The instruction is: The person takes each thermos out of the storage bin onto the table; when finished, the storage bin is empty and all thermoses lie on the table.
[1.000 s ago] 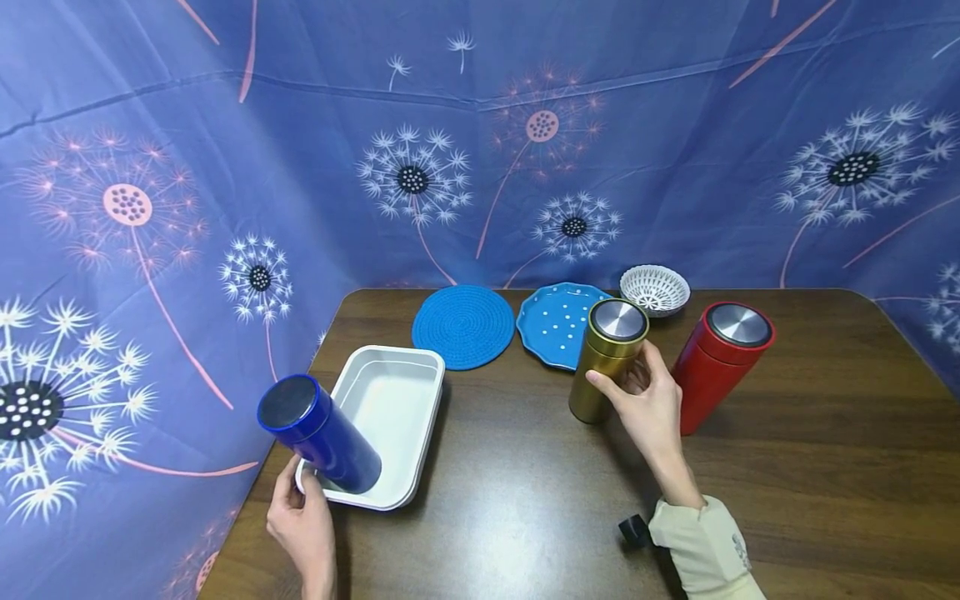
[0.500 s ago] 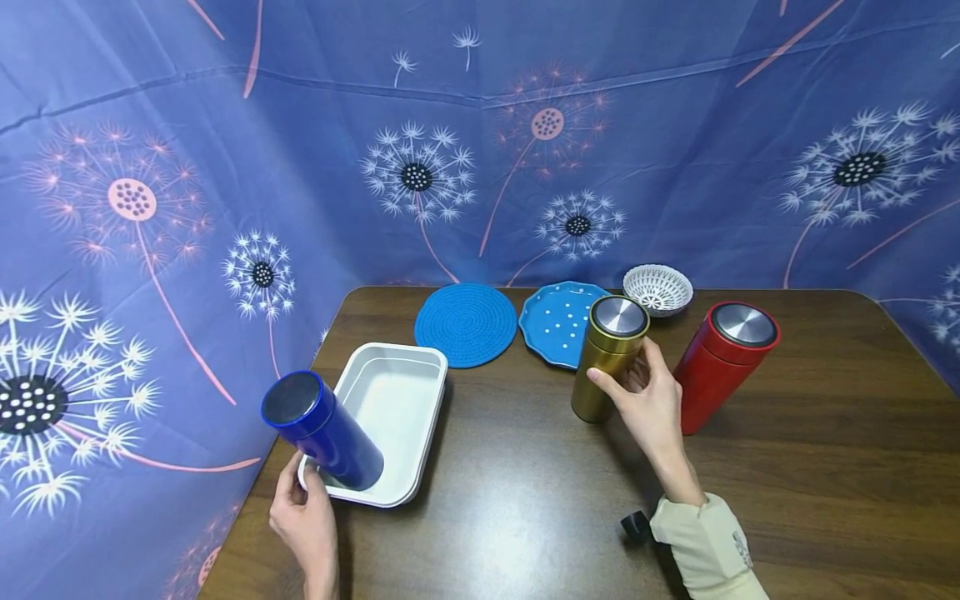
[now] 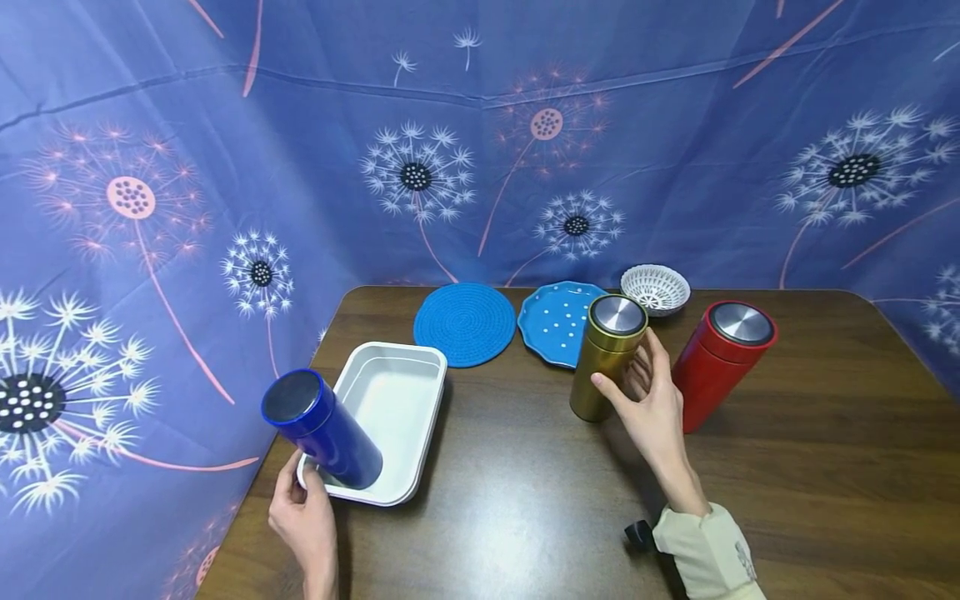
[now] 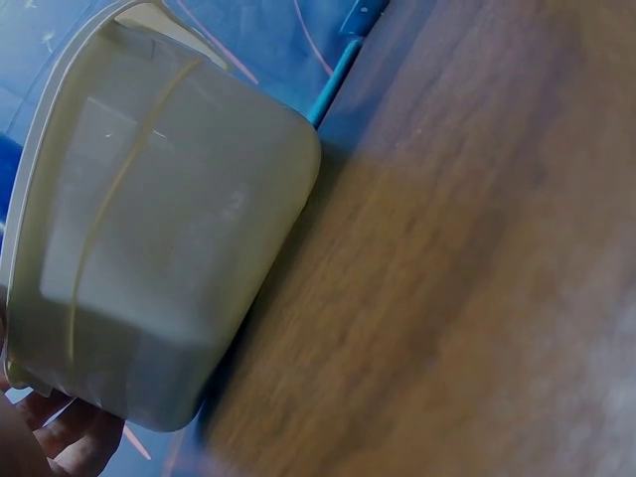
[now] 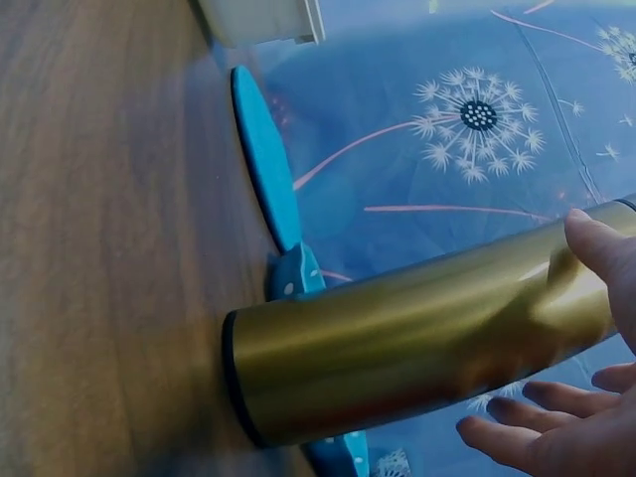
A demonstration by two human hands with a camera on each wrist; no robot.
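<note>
In the head view, my left hand (image 3: pixel 303 512) pinches the near left corner of a white plastic tub (image 3: pixel 431 417), thumb at the rim. The left wrist view shows its fingers under the wall of the tub (image 4: pixel 169 229). A blue thermos (image 3: pixel 330 433) stands inside, at the near end. On the table a gold thermos (image 3: pixel 600 367) stands upright, steel lid on top. My right hand (image 3: pixel 651 408) is spread around its right side; in the right wrist view the thumb (image 5: pixel 593 243) overlaps the gold thermos (image 5: pixel 427 328) while the other fingers are apart from it.
A red thermos (image 3: pixel 720 367) stands just right of my right hand. Behind lie a blue round placemat (image 3: pixel 465 325), a blue dotted plate (image 3: pixel 555 325) and a white openwork bowl (image 3: pixel 655 289). A small black object (image 3: pixel 639 535) is beside my right sleeve.
My right hand's thumb and fingers have loosened and shifted slightly right, away from the gold thermos. My left hand, the tub and the thermoses stay in place.
</note>
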